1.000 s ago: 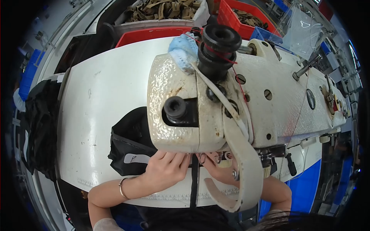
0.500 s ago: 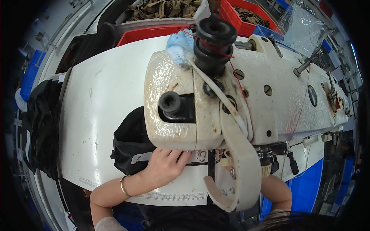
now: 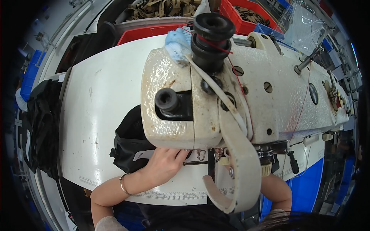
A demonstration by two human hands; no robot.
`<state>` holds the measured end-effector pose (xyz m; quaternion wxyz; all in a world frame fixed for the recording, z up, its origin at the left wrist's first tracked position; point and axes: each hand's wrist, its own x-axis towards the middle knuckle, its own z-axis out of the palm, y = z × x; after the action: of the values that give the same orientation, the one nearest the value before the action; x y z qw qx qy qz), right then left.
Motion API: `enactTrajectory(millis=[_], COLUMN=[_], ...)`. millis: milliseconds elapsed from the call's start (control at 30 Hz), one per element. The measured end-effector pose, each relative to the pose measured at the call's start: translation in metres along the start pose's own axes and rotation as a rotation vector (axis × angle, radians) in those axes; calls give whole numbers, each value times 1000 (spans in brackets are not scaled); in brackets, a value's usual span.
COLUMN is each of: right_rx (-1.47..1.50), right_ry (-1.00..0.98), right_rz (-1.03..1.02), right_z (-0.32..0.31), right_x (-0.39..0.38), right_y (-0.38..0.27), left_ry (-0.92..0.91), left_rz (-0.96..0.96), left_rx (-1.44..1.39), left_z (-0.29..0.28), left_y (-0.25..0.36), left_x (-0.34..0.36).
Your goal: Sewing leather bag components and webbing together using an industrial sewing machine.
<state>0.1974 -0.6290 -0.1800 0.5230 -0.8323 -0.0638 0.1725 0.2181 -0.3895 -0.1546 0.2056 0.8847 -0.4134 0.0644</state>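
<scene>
A black fabric bag (image 3: 131, 148) with a pale label lies on the table, partly beneath the head of a cream sewing machine (image 3: 169, 133). My left hand (image 3: 163, 165) rests at the bag's right side, its fingers bent and pressed together on the fabric; their tips are partly hidden by the machine head. A bangle circles that wrist. From the lower right my right forearm (image 3: 275, 190) reaches in under the machine. A curved cream lever (image 3: 241, 181) and the machine parts hide my right hand, so its fingers do not show.
The white table (image 3: 96, 100) has a ruler strip along its near edge. Dark fabric pieces (image 3: 42, 127) hang at the left. Behind stand red bins (image 3: 150, 32) and a heap of brown straps (image 3: 162, 9). Red thread (image 3: 243, 88) runs over the machine.
My left hand has shifted slightly, with its fingertips a little further under the machine head. The bag's label has moved slightly away from me. My right forearm looks unchanged.
</scene>
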Motion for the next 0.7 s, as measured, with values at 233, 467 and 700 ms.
enactTrajectory(millis=[233, 467, 700], right_rx=[17, -779, -1451], right_ry=[43, 219, 157], right_rz=[-33, -607, -1002], right_z=[-1, 10, -9], right_x=[-3, -8, 1], right_y=[-14, -29, -51], left_ry=[3, 41, 98], left_rz=[-6, -444, -377], left_rx=[1, -576, -473], left_z=[-2, -20, -25], left_y=[1, -9, -7], left_x=[1, 12, 14])
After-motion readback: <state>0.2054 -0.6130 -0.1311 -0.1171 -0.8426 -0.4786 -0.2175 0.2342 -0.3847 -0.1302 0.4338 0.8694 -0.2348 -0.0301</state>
